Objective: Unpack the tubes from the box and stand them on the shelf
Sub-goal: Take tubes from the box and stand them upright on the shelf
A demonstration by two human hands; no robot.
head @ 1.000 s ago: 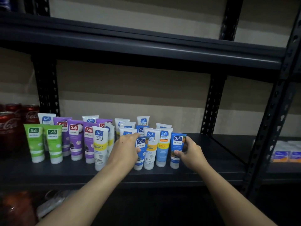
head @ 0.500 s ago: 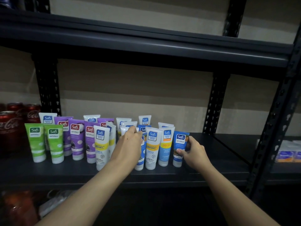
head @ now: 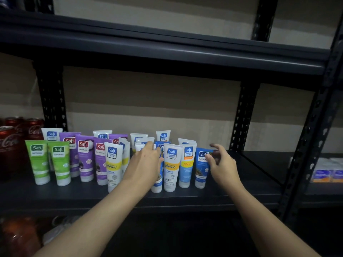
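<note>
Dark metal shelf (head: 232,193) carries the tubes, all standing cap-down in loose rows ahead of my two hands. My left hand (head: 146,164) reaches in among the middle of the group, fingers extended and slightly spread; its fingertips lie against a white tube (head: 142,146) in the second row. Whether it actually grips anything, I cannot tell, since the palm hides what sits below it. A small blue-capped tube (head: 157,182) shows just beside my left hand on its right, partly covered by it.

My right hand (head: 221,164) is loosely open, fingers curled, with the thumb side touching or nearly touching the blue tube (head: 201,167) at the right end of the front row; it does not close on it. Between my two hands stand a white tube with a yellow band (head: 171,167) and a pale blue tube (head: 187,166), both upright and close together.

Left of my left hand: another white and yellow tube (head: 113,164), then purple tubes (head: 85,156), then two green tubes (head: 48,160) at the far end. Beyond those, well left, red drink cans (head: 9,143) stand on the same level. Right of my right hand the shelf surface is bare up to the black upright post (head: 243,115).
</note>
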